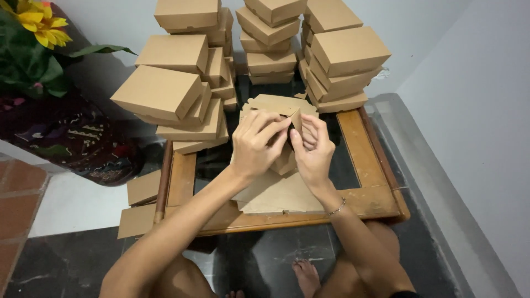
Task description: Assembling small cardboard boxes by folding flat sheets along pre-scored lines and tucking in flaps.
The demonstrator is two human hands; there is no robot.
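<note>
Cardboard box blank (279, 107), brown and half folded, is held above the middle of the low wooden table (364, 154), with both hands closed on its flaps. The left hand (255, 144) grips the near side of the blank, its fingers curled over the top edge, while the right hand (313, 149) pinches a small upright flap just beside it; the two hands touch at the fingertips. A thin bracelet (335, 208) circles the right wrist. Under the hands, flat unfolded cardboard sheets (276, 196) lie on the table toward its near edge. At the far side of the table stand three leaning stacks of finished brown boxes (182, 88), one to the left of the blank, one behind it and one to its right. Two loose cardboard pieces (141, 204) rest on the floor against the table's left edge. Further left of the table sits a dark patterned pot (72, 138) holding a yellow sunflower (41, 25). The person's bare foot (306, 276) shows on the dark floor below the table's near edge.
</note>
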